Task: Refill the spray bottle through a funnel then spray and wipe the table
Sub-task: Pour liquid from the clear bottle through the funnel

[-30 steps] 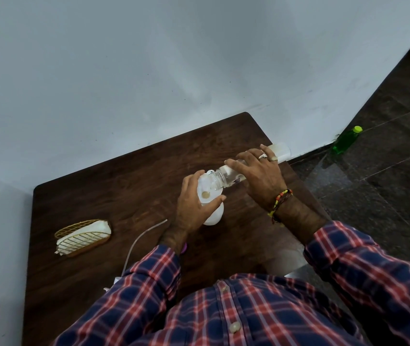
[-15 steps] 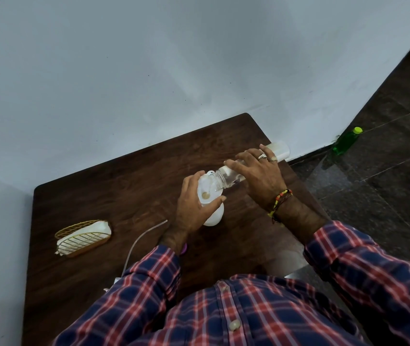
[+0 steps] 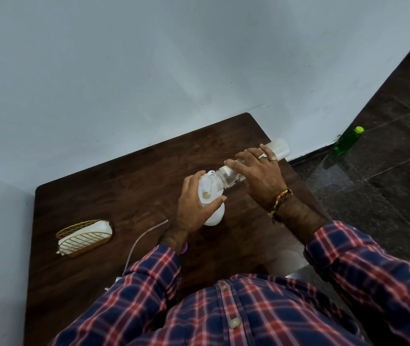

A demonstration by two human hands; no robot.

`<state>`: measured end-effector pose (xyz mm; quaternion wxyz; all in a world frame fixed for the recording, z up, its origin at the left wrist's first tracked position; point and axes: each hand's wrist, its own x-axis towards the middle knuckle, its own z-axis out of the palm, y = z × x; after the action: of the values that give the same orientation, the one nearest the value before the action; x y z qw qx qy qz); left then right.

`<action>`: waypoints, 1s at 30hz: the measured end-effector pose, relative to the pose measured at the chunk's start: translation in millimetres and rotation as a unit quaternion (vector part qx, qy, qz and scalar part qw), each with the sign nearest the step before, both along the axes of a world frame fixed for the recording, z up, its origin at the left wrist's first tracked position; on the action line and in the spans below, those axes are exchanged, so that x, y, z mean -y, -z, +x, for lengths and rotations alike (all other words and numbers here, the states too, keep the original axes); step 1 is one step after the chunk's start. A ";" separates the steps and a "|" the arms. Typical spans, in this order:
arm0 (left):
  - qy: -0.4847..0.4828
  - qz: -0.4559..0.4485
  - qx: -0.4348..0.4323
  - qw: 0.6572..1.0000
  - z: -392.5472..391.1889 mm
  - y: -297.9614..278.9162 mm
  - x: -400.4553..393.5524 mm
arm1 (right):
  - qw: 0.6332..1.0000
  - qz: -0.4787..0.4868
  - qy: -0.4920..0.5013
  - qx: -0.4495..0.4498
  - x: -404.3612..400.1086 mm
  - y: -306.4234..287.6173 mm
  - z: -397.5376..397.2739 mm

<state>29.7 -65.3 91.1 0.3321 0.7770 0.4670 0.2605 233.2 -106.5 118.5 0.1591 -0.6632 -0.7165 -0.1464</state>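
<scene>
**Now pouring into the funnel**

Your left hand (image 3: 194,208) curls round the white funnel (image 3: 207,193), which sits on the spray bottle (image 3: 215,216) mid-table (image 3: 124,196). Your right hand (image 3: 261,176) grips the clear bottle (image 3: 226,179), tipped so its mouth rests in the funnel. A basket (image 3: 84,237) lies well to the left.

One bench (image 3: 129,196). Two hands: the left hand (image 3: 194,208) and the right hand (image 3: 261,176). One white funnel (image 3: 207,193), one white spray bottle (image 3: 215,216), one clear bottle (image 3: 226,179), one green bottle (image 3: 347,141), one wire basket (image 3: 84,237), and what may be one thin tube (image 3: 144,236).
</scene>
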 end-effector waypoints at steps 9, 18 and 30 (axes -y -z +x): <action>0.002 0.006 0.008 1.000 -0.6 -0.6 1.0 | 1.000 0.003 -0.005 0.000 -0.2 -1.0 -0.5; -0.001 0.007 -0.006 1.000 0.6 0.0 -0.3 | 1.000 0.019 -0.008 -0.003 -0.6 -3.4 -2.0; 0.002 0.001 -0.008 1.000 -0.6 0.9 -1.3 | 1.000 0.015 -0.008 -0.005 -1.2 -3.7 -2.3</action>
<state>29.1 -64.0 90.2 0.3278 0.7802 0.4682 0.2542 230.9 -105.3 122.2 0.1732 -0.6556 -0.7190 -0.1526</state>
